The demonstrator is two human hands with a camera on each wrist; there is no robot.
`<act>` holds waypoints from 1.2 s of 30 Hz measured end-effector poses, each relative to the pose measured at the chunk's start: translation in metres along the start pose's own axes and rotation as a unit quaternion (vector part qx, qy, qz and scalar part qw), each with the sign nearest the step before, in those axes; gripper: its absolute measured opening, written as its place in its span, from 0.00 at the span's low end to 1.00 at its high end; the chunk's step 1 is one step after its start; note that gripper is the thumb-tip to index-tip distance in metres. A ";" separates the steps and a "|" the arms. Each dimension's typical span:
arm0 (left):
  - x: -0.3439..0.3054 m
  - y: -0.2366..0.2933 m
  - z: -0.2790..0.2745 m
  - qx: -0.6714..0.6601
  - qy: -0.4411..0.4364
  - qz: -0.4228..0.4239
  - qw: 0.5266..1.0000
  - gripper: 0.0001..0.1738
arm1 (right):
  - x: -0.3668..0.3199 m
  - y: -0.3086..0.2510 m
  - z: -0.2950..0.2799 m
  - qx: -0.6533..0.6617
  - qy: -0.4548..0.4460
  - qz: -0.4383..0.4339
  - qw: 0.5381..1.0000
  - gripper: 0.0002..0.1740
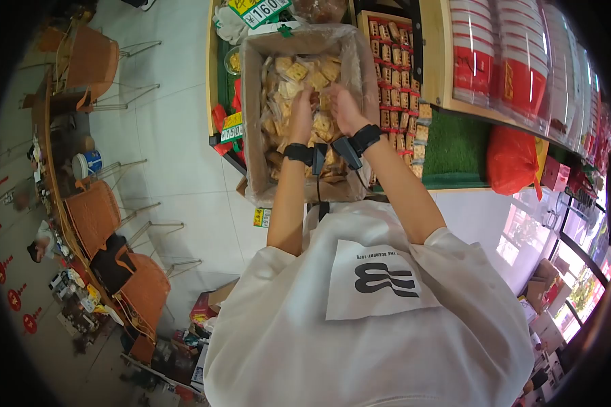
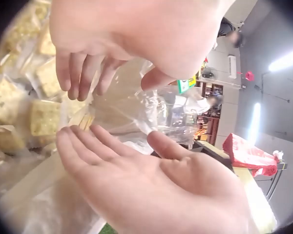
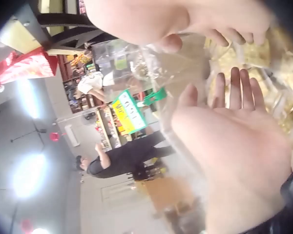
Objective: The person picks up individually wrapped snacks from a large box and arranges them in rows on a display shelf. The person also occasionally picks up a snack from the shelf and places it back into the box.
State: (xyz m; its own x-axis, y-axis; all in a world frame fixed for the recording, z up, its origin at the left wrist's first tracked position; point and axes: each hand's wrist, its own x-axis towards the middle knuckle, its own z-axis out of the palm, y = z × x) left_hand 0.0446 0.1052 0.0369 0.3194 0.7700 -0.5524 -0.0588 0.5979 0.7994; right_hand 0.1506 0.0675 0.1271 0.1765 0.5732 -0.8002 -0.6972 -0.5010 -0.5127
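Your two hands, left (image 1: 301, 117) and right (image 1: 347, 111), face each other palm to palm with fingers loosely extended, both grips unclosed. They are over one plastic-lined box (image 1: 252, 102), where wrapped biscuits (image 1: 296, 71) lie heaped, too overlapped to count; you cannot tell whether your fingers touch any. Around it show three price signs (image 1: 232, 127); one red bag (image 1: 512, 164) sits farther right.

The wrapped biscuits (image 1: 297, 71) are pale yellow, the box (image 1: 364, 78) is brown; at two o'clock, the cups (image 1: 472, 71) are red and white.
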 end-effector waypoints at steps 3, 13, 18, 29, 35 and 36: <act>0.018 -0.017 0.004 0.026 0.009 -0.042 0.999 0.29 | 0.062 0.034 -0.031 -0.106 -0.074 -0.020 0.991 0.36; 0.024 -0.048 0.000 0.126 0.082 -0.090 0.985 0.28 | 0.056 0.015 -0.025 -0.116 0.076 0.091 0.986 0.41; 0.008 -0.039 -0.006 0.157 0.084 -0.040 0.983 0.23 | 0.082 0.045 -0.052 -0.115 0.033 0.007 0.993 0.34; -0.047 0.018 -0.031 0.137 -0.035 0.031 0.990 0.24 | 0.017 0.031 -0.050 -0.277 -0.083 -0.249 0.924 0.21; -0.107 0.074 -0.007 0.163 -0.150 0.045 0.974 0.27 | -0.039 0.002 -0.060 -0.277 -0.213 -0.255 0.902 0.20; -0.115 0.075 -0.001 0.177 -0.156 0.061 0.970 0.28 | -0.050 0.001 -0.063 -0.265 -0.218 -0.252 0.905 0.19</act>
State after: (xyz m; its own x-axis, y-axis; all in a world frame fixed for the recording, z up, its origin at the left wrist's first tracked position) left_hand 0.0025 0.0613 0.1598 0.6045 0.6916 -0.3952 0.1976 0.3504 0.9155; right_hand 0.1850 -0.0025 0.1474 0.0086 0.9589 -0.2837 -0.1526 -0.2791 -0.9481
